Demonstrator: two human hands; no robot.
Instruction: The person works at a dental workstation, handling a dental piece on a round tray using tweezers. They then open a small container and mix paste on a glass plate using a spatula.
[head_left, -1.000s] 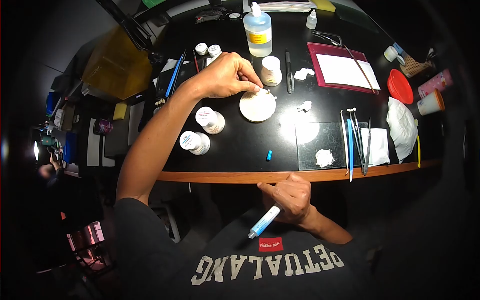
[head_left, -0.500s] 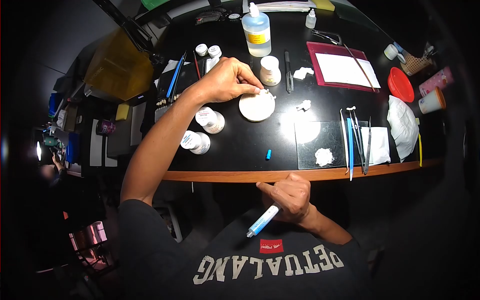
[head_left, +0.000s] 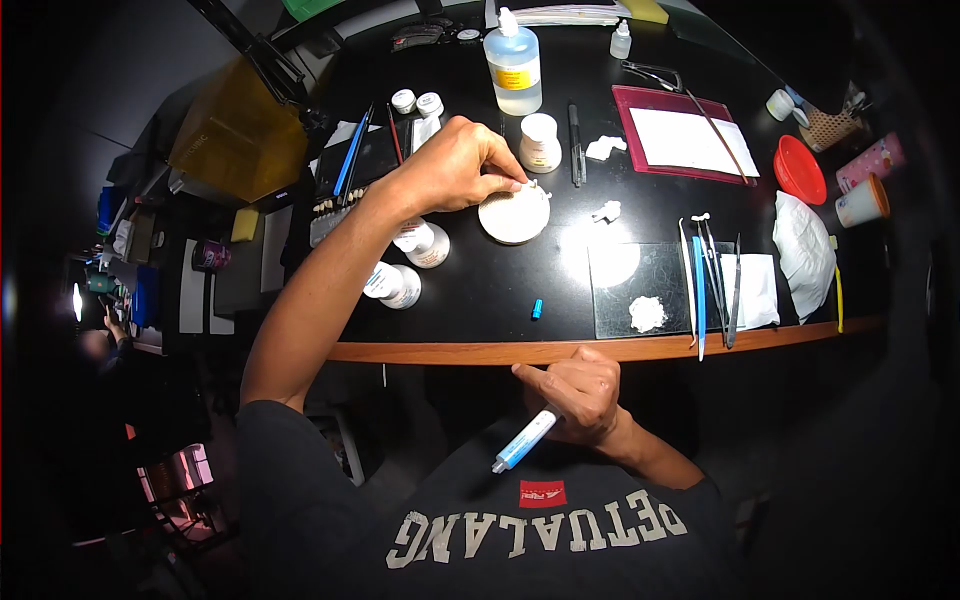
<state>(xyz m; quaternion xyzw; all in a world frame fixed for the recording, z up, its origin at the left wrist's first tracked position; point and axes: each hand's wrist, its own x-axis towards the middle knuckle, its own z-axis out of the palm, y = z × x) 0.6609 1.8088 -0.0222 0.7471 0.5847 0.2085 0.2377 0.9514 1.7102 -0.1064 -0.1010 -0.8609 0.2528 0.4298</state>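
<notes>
Black surface (head_left: 460, 320) supports the white disc (head_left: 514, 218), left hand (head_left: 452, 172) apparently pinching its rim to steady it, right hand (head_left: 584, 392) clenched around a tube (head_left: 526, 442).

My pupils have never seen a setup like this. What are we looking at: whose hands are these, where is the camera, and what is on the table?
There is no robot here. A person works with two bare hands, and the one camera sits on that person's head, looking forward and down.

The left hand reaches over the black table, its fingertips at the far edge of a round white block. Whether they pinch something small is hard to tell. The right hand, near the table's edge, holds a white-and-blue tube.

Around the block stand a large bottle with a yellow label and smaller white bottles. To the right are slim hand tools, a white heap and a red dish.
</notes>
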